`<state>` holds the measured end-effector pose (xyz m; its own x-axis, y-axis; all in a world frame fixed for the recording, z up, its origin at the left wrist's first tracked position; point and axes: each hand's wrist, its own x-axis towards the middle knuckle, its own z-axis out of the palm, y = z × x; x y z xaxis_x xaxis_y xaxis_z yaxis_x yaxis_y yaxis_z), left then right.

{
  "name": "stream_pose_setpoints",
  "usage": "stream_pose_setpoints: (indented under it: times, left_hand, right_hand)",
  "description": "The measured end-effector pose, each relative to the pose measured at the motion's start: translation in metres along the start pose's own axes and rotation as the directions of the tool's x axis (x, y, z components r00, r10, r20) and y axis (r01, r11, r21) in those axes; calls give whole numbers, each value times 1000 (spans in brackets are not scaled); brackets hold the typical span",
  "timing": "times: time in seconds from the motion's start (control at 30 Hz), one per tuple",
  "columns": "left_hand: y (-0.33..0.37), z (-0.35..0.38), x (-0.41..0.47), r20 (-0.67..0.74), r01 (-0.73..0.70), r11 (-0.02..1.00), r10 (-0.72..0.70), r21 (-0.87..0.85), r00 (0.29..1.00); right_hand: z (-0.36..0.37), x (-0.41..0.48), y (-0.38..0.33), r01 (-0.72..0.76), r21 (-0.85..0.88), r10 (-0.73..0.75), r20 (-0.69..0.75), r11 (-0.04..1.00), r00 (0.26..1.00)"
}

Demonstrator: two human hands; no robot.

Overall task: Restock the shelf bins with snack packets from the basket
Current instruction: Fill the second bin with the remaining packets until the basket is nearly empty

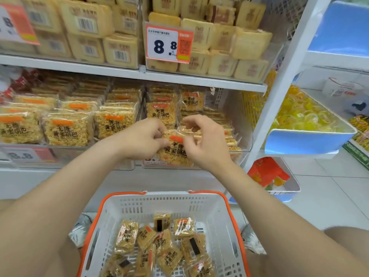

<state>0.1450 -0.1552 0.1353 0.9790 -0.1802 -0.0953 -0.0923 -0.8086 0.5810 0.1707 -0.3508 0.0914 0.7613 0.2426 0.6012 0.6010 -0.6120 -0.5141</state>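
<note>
Both hands on one snack packet (175, 151), centre frame, just in front of the middle-shelf bin (244, 136). Left hand (142, 138) pinches its upper-left edge, right hand (204, 143) pinches the upper-right, fingers curled. Packet print: 无糖 黄金锅巴, orange strip on top. Same print on shelf packets (65, 130) standing in the bins at left. Basket (159, 204), white with orange rim, bottom centre, holds a loose pile of basket packets (169, 258), some face down with dark labels showing. Price tag (167, 45) upper centre reads 8.8. Second tag (22, 155) at lower left also reads 8.8, blurred.
</note>
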Motion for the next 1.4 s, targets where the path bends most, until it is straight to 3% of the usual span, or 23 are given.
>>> stream_pose_setpoints:
  times: [0.17, 0.43, 0.63, 0.8, 0.97, 1.2, 1.4]
  left_hand:
    - [7, 6, 8, -298, 27, 991, -66, -134, 952]
    - [3, 7, 21, -345, 72, 985, -122, -155, 931]
    - [-2, 7, 41, -384, 6, 999, -22, -43, 923]
    - [-3, 13, 50, -316, -58, 977, 123, 207, 941]
    - [-4, 28, 59, -113, -112, 864, 190, 491, 975]
    - [-6, 36, 72, -29, -126, 817, 172, 563, 985]
    - [-10, 37, 75, -36, -136, 827, 185, 545, 982]
  right_hand:
    - [-18, 39, 9, -75, -69, 87, 195, 995, 977]
    - [-11, 53, 21, -74, -44, 84, 317, 996, 945]
    - [-14, 58, 35, -116, -22, 116, 357, 993, 927]
    - [-19, 75, 66, -231, -175, 255, 130, 957, 958]
    - [-12, 95, 87, -424, -316, 437, -32, 849, 899]
    - [27, 114, 90, -389, -266, 411, 30, 882, 911]
    - [41, 118, 94, -530, -193, 507, -156, 826, 848]
